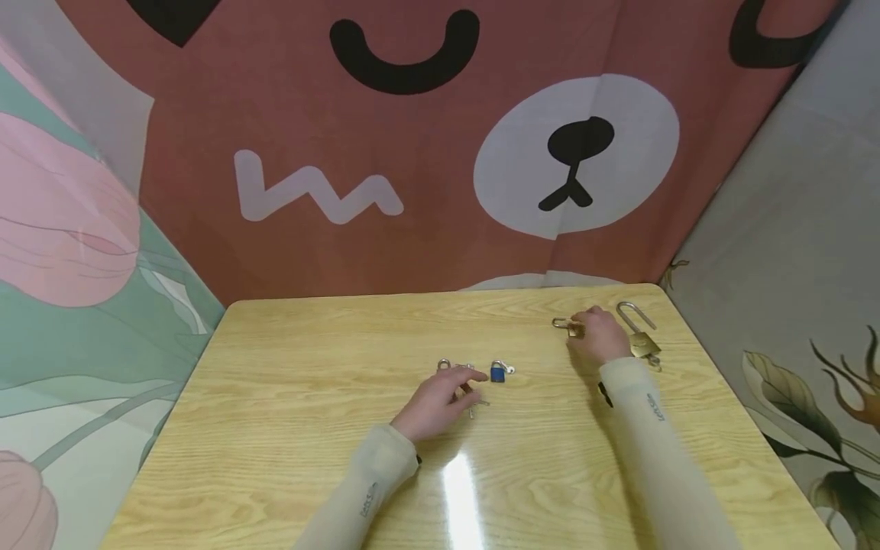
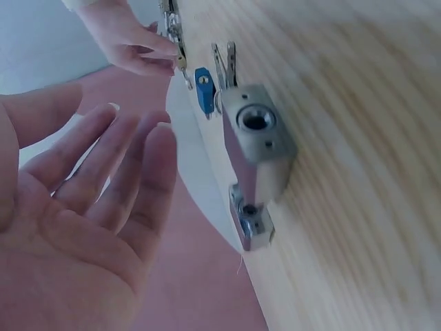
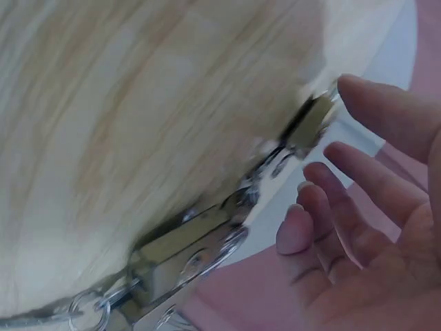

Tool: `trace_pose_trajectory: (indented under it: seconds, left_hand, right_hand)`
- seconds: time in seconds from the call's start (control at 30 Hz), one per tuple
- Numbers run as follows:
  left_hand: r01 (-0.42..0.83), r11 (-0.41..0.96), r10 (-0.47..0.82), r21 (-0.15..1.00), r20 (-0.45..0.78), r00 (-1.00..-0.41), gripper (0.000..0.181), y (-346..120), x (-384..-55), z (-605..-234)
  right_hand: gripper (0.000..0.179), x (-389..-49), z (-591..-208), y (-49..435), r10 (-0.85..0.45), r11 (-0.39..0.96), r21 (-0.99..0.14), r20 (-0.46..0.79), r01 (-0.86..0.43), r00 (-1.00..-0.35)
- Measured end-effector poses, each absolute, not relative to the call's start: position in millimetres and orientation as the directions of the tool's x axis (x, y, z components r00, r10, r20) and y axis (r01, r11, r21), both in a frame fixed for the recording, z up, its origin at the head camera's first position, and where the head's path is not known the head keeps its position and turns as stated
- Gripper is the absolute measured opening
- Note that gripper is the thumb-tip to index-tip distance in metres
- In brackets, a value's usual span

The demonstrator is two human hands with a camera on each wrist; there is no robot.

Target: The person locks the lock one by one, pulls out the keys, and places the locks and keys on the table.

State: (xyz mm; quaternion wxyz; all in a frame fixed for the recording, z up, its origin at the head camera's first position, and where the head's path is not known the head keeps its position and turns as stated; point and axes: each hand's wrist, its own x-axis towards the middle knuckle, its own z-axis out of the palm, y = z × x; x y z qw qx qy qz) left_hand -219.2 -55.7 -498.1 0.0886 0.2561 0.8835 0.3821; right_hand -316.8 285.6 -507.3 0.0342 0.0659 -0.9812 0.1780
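My left hand (image 1: 436, 401) hovers over the middle of the table, fingers loosely extended, its palm bare in the left wrist view. Beside it stand a metal padlock (image 2: 258, 141) and a smaller one (image 2: 251, 227); the head view mostly hides them behind the hand. A small blue padlock (image 1: 498, 373) with keys lies just right of those fingertips. At the back right, my right hand (image 1: 600, 334) reaches over a small brass padlock (image 1: 575, 328). Its thumb is near that lock in the right wrist view, the other fingers relaxed; whether they touch is unclear.
A large brass padlock (image 1: 644, 344) with a long raised shackle and a key ring (image 3: 89, 310) lies right of my right hand. The wooden table (image 1: 309, 359) meets a printed bear curtain (image 1: 412, 252) at the back. Patterned cloth hangs on both sides.
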Motion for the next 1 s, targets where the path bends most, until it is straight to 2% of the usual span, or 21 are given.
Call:
trace_pose_trajectory:
  seconds: [0.2, 0.47, 0.73, 1.0]
  left_hand:
    - [0.399, 0.550, 0.563, 0.733, 0.027, -0.826, 0.039, -34, -229, -502]
    - [0.434, 0.568, 0.590, 0.699, 0.022, -0.807, 0.044, -17, -238, -505]
    - [0.325, 0.466, 0.520, 0.823, 0.043, -0.853, 0.048, -31, -236, -500]
    - [0.240, 0.351, 0.392, 0.905, 0.091, -0.916, 0.048, -52, -232, -498]
  right_hand:
    - [0.029, -322, -509, 292, -0.149, 0.932, -0.322, 0.079, -0.167, -0.986]
    - [0.027, -324, -515, 288, -0.202, 0.927, -0.304, 0.087, -0.219, -0.976]
    - [0.029, -303, -486, 253, -0.290, 0.867, -0.366, 0.178, -0.337, -0.940]
    - [0.033, -259, -470, 183, -0.492, 0.724, -0.405, 0.264, -0.558, -0.830]
